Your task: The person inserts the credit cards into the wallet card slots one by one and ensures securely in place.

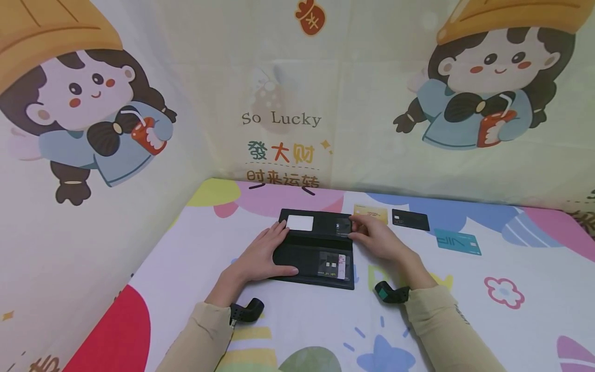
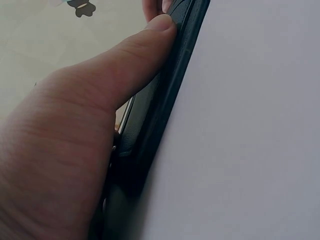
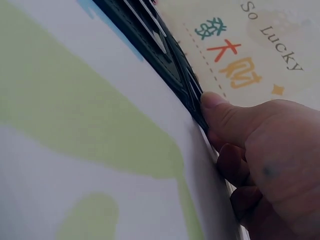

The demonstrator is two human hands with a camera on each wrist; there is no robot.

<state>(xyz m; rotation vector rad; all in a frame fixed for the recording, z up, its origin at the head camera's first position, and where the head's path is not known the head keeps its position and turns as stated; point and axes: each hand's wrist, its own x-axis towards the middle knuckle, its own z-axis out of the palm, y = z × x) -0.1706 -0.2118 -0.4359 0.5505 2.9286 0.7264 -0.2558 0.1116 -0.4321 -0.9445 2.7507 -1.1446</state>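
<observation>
So far the open wallet (image 1: 316, 248) holds several cards; left hand (image 1: 265, 256) presses it flat while right hand (image 1: 376, 238) pinches one at its slot; three cards (image 1: 410, 219) wait alongside.

Head high, forward-down; wrists close, sharing wallet (image 1: 316, 248)
</observation>
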